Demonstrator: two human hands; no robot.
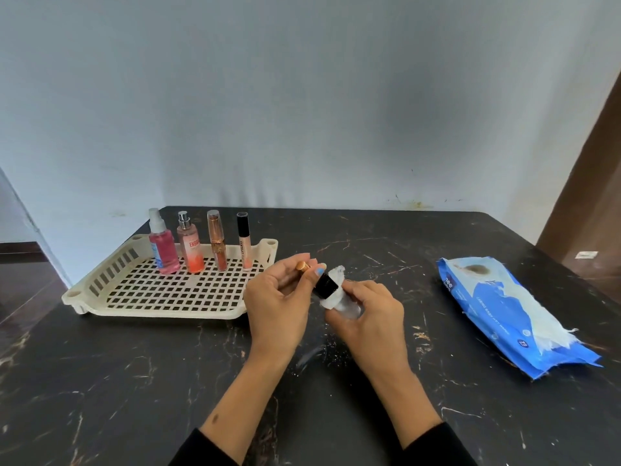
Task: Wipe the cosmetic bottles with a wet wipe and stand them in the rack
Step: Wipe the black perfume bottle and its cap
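Observation:
My left hand (pixel 279 297) grips a small cosmetic tube (pixel 324 285) with a black middle and a gold end (pixel 302 266) that sticks out above my fingers. My right hand (pixel 366 314) holds a white wet wipe (pixel 336 275) wrapped round the tube's other end. Both hands hover above the dark table, just right of the cream rack (pixel 161 297). Along the rack's back edge stand a pink spray bottle (pixel 163 245), a peach mist bottle (pixel 191 247), a rose-gold tube (pixel 216 243) and a lip gloss with a black cap (pixel 244 242).
A blue pack of wet wipes (pixel 504 311) lies on the right of the black marble table (pixel 100 381), a wipe poking out of its opening. A grey wall rises behind the table. A brown door edge (pixel 591 203) stands at the far right.

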